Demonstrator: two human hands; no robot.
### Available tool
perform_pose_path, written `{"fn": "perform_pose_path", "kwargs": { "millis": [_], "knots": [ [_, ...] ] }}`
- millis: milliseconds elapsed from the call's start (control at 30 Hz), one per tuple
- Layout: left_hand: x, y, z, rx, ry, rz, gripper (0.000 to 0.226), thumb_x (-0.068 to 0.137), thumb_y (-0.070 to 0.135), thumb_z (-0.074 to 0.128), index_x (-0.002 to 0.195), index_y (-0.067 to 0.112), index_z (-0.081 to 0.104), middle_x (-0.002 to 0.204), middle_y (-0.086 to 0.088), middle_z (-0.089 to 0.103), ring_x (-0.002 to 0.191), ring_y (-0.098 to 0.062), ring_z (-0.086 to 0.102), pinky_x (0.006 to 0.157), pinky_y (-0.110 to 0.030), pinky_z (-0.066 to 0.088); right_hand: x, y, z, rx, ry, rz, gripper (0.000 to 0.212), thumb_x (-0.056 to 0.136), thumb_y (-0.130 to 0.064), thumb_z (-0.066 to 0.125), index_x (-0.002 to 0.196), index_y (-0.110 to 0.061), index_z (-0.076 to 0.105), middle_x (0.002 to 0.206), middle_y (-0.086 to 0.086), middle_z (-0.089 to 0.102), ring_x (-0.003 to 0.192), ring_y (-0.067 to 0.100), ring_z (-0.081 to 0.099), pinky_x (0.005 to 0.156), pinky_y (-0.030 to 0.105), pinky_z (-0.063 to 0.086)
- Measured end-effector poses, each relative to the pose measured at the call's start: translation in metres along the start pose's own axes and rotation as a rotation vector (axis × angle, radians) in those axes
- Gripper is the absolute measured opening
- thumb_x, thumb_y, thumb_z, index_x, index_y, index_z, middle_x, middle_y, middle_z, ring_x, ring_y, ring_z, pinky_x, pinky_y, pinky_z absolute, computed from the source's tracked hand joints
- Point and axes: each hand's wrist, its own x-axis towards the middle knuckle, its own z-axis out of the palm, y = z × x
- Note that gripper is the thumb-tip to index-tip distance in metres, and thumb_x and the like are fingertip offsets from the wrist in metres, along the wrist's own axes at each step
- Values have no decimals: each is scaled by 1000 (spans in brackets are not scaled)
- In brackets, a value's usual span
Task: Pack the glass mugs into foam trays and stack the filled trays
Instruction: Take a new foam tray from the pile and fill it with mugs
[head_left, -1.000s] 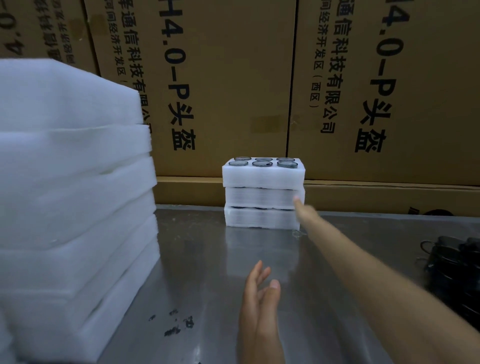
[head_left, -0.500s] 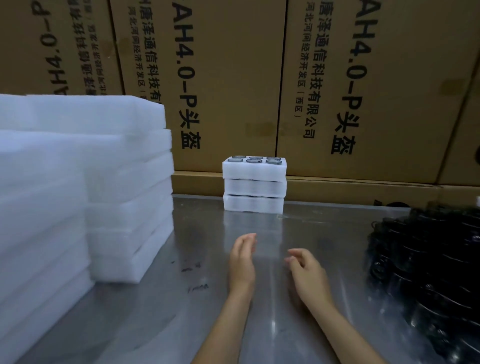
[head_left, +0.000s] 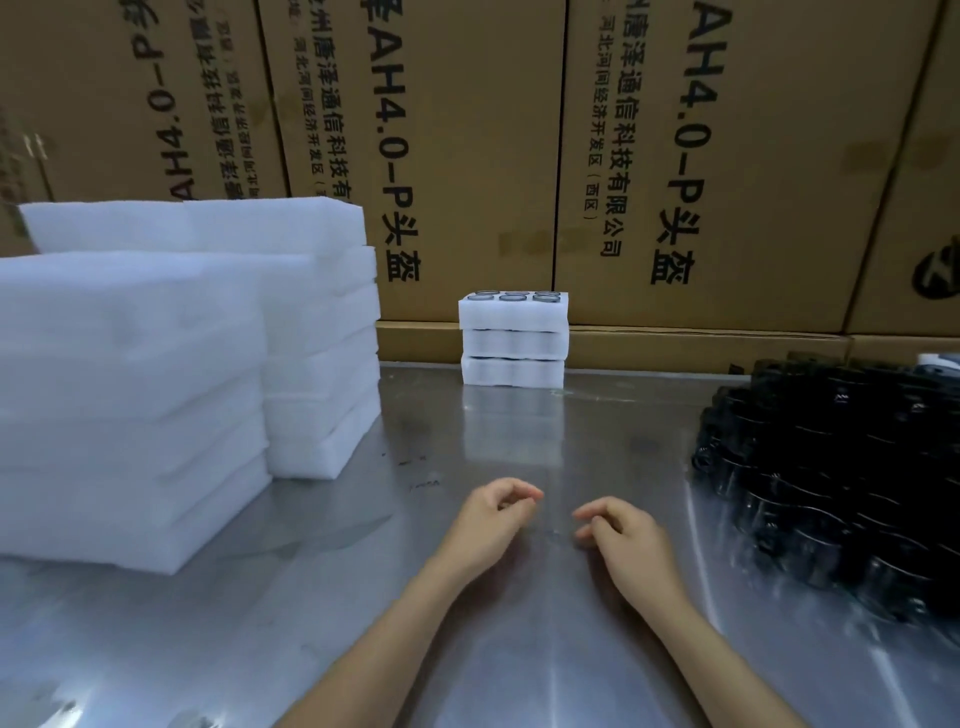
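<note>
With three filled trays (head_left: 512, 340) stacked at back, both hands, left hand (head_left: 491, 517) & right hand (head_left: 626, 535), hover loosely curled w/ nothing held, so next likely needs an empty foam tray (head_left: 130, 395) from left, then mugs (head_left: 852, 483) from right.

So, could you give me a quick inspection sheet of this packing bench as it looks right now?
Surface: metal table, shiny, smudged.
Job's things: three stacked filled trays at the back; dark glass mugs piled at right; two stacks of empty foam trays at left.
Clutter: nothing seen.
Hands: left hand and right hand over the table, fingers loosely curled, holding nothing.
Cables: nothing seen.
Surroundings: printed cardboard boxes behind.
</note>
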Motion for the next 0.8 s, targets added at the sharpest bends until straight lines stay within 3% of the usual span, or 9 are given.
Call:
{"fn": "perform_pose_path", "kwargs": {
  "millis": [100,233,300,367,500,633,800],
  "knots": [
    [13,16,-40,536,56,105,25,87,14,57,110,16,65,114,-3,64,99,-15,58,91,-28,45,-13,-1,-5,13,-24,0,37,87,-2,51,72,-33,64,64,-13,69,74,9,64,73,27,47],
    [41,86,-130,1021,281,205,41,88,21,52,129,15,52,131,-7,50,121,-27,48,97,-40,43,-22,-5,-8,10,-42,-2,37,86,-1,50,72,-33,63,63,-13,68,73,5,63,72,24,46],
    [49,119,-175,1277,488,140,48,88,25,55,133,10,45,135,-12,45,122,-31,44,96,-43,39,-23,-7,-9,6,-47,-3,38,86,-1,49,71,-33,62,63,-11,68,74,5,63,72,24,46],
    [47,137,-211,1527,627,-39,53,84,29,59,130,7,42,133,-16,43,122,-34,40,99,-45,34,-23,-9,-10,6,-57,1,38,86,-1,49,71,-33,62,64,-10,68,74,7,64,70,22,46],
    [34,131,-251,1604,676,-381,52,85,28,61,127,5,41,128,-17,45,121,-35,40,103,-45,31,-23,-10,-10,-7,-73,-8,35,86,-2,49,72,-32,62,65,-10,68,73,5,63,62,10,41],
    [25,123,-260,1665,647,-372,42,86,25,63,118,6,44,120,-16,50,115,-31,42,84,-34,35,-26,-12,-11,-22,-81,-10,35,85,-2,49,72,-32,62,65,-10,69,75,4,62,68,17,44],
    [13,141,-249,1616,695,-365,61,77,44,73,113,4,44,119,-19,50,113,-32,43,91,-37,36,-27,-13,-13,-55,-97,-5,35,87,-3,49,72,-32,62,66,-12,68,75,3,62,71,21,45]
  ]
}}
